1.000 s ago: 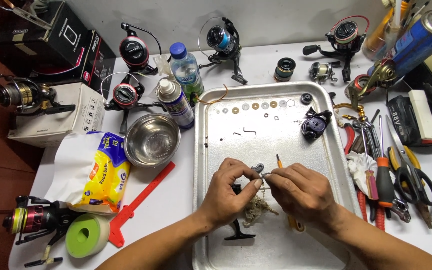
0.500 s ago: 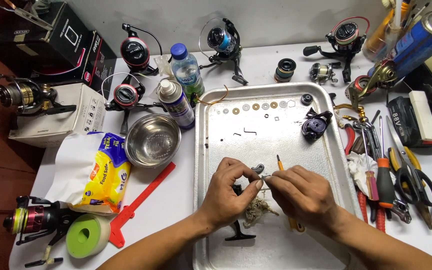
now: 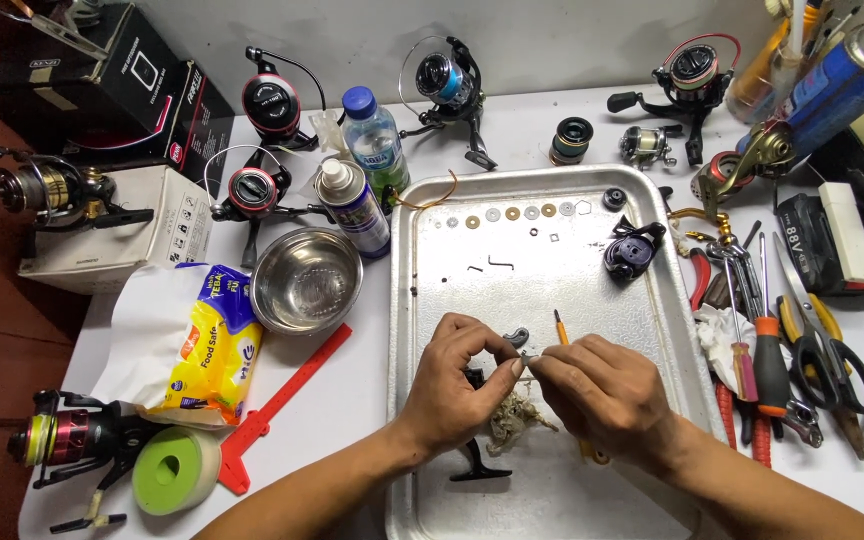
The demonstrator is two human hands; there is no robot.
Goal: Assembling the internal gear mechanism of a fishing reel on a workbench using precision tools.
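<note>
Steel tray [image 3: 652, 300] bears both hands; left hand [image 3: 452, 385] and right hand [image 3: 597, 390] pinch one small grey part [image 3: 517, 338] between fingertips, mid-tray; best kept low over it, clear of the washers [image 3: 512, 214] beyond.

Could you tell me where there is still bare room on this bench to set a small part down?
Free: the metal tray middle, between the washer row and the hands; and the table between steel bowl and red ruler. Crowded: the tool pile right of the tray.
</note>
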